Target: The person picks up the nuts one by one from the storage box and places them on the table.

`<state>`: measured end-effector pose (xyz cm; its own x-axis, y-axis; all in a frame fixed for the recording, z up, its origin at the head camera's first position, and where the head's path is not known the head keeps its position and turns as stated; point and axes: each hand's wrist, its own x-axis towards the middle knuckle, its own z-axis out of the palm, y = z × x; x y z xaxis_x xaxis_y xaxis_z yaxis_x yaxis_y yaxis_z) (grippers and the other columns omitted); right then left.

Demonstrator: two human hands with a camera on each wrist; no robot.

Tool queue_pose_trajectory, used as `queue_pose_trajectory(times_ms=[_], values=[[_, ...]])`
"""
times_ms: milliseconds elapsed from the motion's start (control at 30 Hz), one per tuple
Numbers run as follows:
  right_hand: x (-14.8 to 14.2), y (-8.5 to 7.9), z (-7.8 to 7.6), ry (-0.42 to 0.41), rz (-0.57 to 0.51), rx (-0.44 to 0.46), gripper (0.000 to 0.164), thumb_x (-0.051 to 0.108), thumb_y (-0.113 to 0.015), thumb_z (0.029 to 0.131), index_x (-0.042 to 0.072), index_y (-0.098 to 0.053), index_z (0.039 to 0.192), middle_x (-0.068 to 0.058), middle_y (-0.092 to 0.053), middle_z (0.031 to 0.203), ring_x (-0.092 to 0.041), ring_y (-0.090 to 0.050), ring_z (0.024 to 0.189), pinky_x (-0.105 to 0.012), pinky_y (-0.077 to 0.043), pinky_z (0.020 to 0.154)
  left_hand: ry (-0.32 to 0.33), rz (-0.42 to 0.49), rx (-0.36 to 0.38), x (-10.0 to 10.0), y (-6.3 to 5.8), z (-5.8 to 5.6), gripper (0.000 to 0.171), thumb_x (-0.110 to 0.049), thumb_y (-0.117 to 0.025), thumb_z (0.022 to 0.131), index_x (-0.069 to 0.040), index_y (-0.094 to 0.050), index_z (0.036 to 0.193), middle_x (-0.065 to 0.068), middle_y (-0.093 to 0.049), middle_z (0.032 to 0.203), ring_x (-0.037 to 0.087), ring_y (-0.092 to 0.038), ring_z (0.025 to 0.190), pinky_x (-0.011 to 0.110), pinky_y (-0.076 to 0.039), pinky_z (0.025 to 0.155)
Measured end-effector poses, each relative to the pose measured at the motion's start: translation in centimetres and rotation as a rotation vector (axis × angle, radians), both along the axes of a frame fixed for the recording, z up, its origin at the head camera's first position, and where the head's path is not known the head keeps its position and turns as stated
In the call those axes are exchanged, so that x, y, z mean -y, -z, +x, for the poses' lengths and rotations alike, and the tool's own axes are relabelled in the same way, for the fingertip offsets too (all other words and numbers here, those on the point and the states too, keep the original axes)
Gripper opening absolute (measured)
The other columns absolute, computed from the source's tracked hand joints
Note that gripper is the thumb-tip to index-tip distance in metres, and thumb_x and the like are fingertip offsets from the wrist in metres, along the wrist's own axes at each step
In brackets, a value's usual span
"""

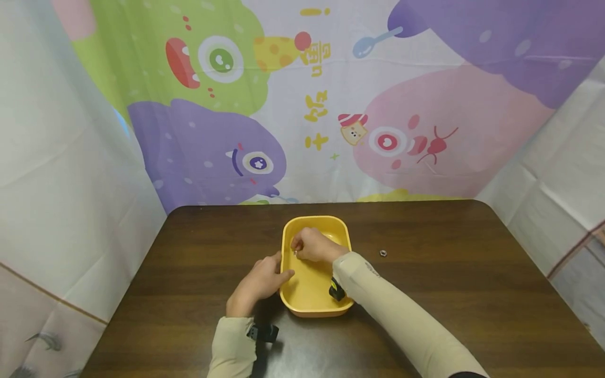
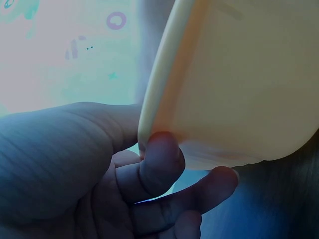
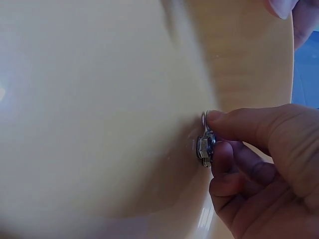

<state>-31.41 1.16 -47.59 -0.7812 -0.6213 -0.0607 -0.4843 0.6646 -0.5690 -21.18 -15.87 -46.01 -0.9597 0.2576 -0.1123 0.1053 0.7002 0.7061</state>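
A yellow plastic bin (image 1: 307, 289) stands on the table in the head view. My left hand (image 1: 260, 279) holds its left rim, thumb over the inside and fingers against the outer wall. The left wrist view shows the fingers (image 2: 162, 164) up close on the bin's wall. Reaching inside the bin, my right hand (image 1: 319, 247) pinches small shiny metal hex nuts (image 3: 204, 145) between thumb and fingers, near the left wall. One nut stands edge-on above the other; fingertips partly hide them.
Another metal nut (image 1: 383, 253) lies on the dark wooden table (image 1: 425, 294), right of the bin. Behind the table hangs a cartoon-printed curtain (image 1: 312, 173). Pale cloth (image 1: 71, 157) hangs at the left side.
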Motion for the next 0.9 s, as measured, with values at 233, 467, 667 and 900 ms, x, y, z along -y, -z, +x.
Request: queue_pose_trajectory(times_ms=[233, 467, 667, 900], values=[[-0.02, 0.19, 0.18, -0.018, 0.036, 0.012, 0.009, 0.0, -0.074, 0.09, 0.004, -0.077, 0.098, -0.004, -0.074, 0.092, -0.012, -0.061, 0.082, -0.025, -0.053, 0.078, -0.012, -0.013, 0.017, -0.08, 0.16, 0.05, 0.051, -0.019, -0.069, 0.098, 0.004, -0.054, 0.141, 0.006, -0.062, 0.081, 0.016, -0.058, 0.066, 0.029, -0.049, 0.064], [0.03, 0.11, 0.36, -0.035, 0.028, 0.0, 0.006, 0.0, -0.074, 0.09, 0.004, -0.078, 0.093, -0.004, -0.074, 0.087, -0.01, -0.059, 0.076, -0.023, -0.051, 0.073, -0.011, -0.021, 0.01, -0.1, 0.14, 0.08, 0.051, -0.02, -0.069, 0.098, 0.004, -0.054, 0.14, 0.007, -0.062, 0.084, 0.017, -0.059, 0.07, 0.029, -0.049, 0.065], [0.17, -0.21, 0.59, -0.046, 0.028, -0.011, 0.006, 0.001, -0.075, 0.09, 0.005, -0.079, 0.093, -0.004, -0.075, 0.089, -0.009, -0.058, 0.076, -0.021, -0.05, 0.073, -0.01, -0.019, 0.004, -0.07, 0.04, 0.13, 0.051, -0.019, -0.069, 0.098, 0.005, -0.054, 0.14, 0.007, -0.063, 0.085, 0.017, -0.059, 0.069, 0.029, -0.049, 0.065], [-0.24, -0.7, 0.65, -0.03, 0.005, 0.022, 0.005, 0.003, -0.076, 0.089, 0.006, -0.077, 0.093, -0.002, -0.073, 0.087, -0.01, -0.059, 0.075, -0.022, -0.051, 0.072, -0.013, -0.022, 0.006, -0.08, -0.04, 0.13, 0.051, -0.02, -0.069, 0.098, 0.005, -0.055, 0.14, 0.006, -0.061, 0.082, 0.017, -0.058, 0.068, 0.029, -0.049, 0.064]])
